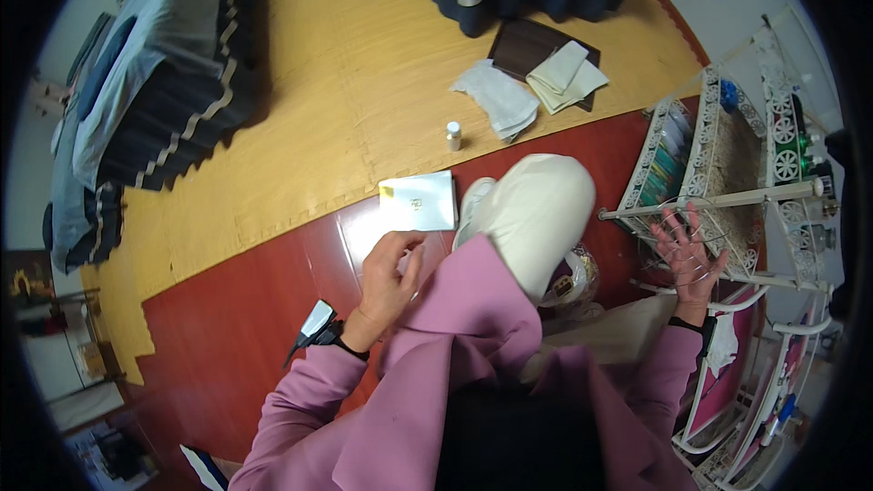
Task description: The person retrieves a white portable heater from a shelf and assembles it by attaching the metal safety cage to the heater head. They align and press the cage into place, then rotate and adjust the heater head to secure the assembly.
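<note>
My left hand (389,284) hovers over my left thigh, palm inward, its fingers loosely bent and the thumb apart from the index finger. I see nothing in it. Just beyond it, a flat white box or booklet (417,201) with a small gold mark lies where the red floor meets the yellow mats. Off to the right, my right hand (688,262) is spread with the palm up beside a white metal rack (727,155). Thin curved wires show across its fingers and palm; whether it touches them I cannot tell.
A small white bottle (454,135) stands on the yellow mats (309,127). Behind it lie a white cloth (497,97), a folded cream cloth (566,77) and a dark brown board (536,47). Skirted beds (173,95) stand left and ahead. A clear plastic bag (580,277) sits by my legs.
</note>
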The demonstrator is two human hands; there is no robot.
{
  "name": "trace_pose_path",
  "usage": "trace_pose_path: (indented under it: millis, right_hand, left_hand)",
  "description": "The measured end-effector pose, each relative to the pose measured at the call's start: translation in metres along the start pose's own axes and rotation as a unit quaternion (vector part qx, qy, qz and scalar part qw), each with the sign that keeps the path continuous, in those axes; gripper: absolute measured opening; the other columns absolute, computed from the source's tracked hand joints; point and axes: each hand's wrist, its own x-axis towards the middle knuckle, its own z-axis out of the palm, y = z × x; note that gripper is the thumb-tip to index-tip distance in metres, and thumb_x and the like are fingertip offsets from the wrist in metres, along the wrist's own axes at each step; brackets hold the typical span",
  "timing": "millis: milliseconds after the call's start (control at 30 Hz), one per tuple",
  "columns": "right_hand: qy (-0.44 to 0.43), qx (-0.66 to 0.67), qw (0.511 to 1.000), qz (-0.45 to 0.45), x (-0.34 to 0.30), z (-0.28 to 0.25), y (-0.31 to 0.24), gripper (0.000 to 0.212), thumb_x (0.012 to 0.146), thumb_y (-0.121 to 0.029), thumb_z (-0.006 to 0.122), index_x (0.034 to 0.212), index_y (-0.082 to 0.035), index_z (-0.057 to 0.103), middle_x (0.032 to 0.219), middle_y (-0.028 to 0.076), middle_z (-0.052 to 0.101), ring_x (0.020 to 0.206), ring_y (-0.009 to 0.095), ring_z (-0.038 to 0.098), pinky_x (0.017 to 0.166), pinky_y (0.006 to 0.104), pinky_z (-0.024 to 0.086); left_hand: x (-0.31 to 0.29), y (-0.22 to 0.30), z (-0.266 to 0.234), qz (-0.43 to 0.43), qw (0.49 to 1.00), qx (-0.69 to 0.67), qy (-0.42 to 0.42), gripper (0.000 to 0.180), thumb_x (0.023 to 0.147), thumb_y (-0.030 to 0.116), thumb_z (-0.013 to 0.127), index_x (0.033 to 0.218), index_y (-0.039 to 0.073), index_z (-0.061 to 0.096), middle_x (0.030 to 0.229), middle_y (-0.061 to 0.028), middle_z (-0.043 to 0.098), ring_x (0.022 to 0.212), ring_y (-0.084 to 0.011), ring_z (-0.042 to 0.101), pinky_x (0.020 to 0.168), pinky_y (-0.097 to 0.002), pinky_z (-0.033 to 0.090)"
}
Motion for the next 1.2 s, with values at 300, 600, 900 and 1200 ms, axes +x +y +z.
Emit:
trace_pose_path:
  millis: [300, 600, 900, 1200]
  right_hand:
    - [-0.075, -0.029, 0.965, 0.249, -0.002, -0.055, 0.057, 0.095, 0.091, -0.044, 0.067, 0.160, -0.016, 0.009, 0.156, 0.014, 0.037, 0.131, 0.032, 0.052, 0.100, 0.0397, 0.049]
    - [-0.042, 0.074, 0.897, 0.433, 0.011, -0.103, 0.068, 0.093, 0.093, -0.059, 0.059, 0.161, -0.021, 0.008, 0.156, 0.015, 0.037, 0.130, 0.030, 0.052, 0.101, 0.0413, 0.044]
    - [-0.064, 0.148, 0.901, 0.402, 0.006, -0.126, 0.078, 0.090, 0.093, -0.061, 0.055, 0.161, -0.020, 0.012, 0.154, 0.013, 0.041, 0.129, 0.029, 0.053, 0.097, 0.0390, 0.045]
    - [0.062, 0.078, 0.901, 0.422, -0.015, -0.052, 0.010, 0.101, 0.086, -0.074, 0.055, 0.160, -0.018, 0.015, 0.152, 0.013, 0.044, 0.123, 0.025, 0.057, 0.095, 0.0345, 0.043]
  left_hand:
    - [0.161, 0.060, 0.090, 0.233, 0.932, 0.235, -0.152, 0.028, 0.079, 0.024, 0.076, 0.091, 0.006, 0.058, 0.095, -0.0129, 0.053, 0.099, -0.0346, 0.052, 0.086, -0.0449, 0.042]
    - [0.202, 0.069, 0.109, 0.168, 0.871, 0.298, -0.354, 0.035, 0.074, 0.026, 0.076, 0.105, 0.010, 0.071, 0.121, -0.0067, 0.063, 0.123, -0.0270, 0.054, 0.106, -0.0552, 0.039]
    - [0.216, 0.083, 0.106, 0.086, 0.857, 0.276, -0.426, 0.028, 0.072, 0.018, 0.075, 0.098, 0.010, 0.068, 0.113, -0.0025, 0.065, 0.115, -0.0238, 0.056, 0.103, -0.0452, 0.038]
    - [0.196, 0.099, 0.093, 0.026, 0.859, 0.235, -0.453, 0.022, 0.074, 0.017, 0.074, 0.095, 0.010, 0.069, 0.113, -0.0027, 0.066, 0.118, -0.0233, 0.056, 0.102, -0.0420, 0.039]
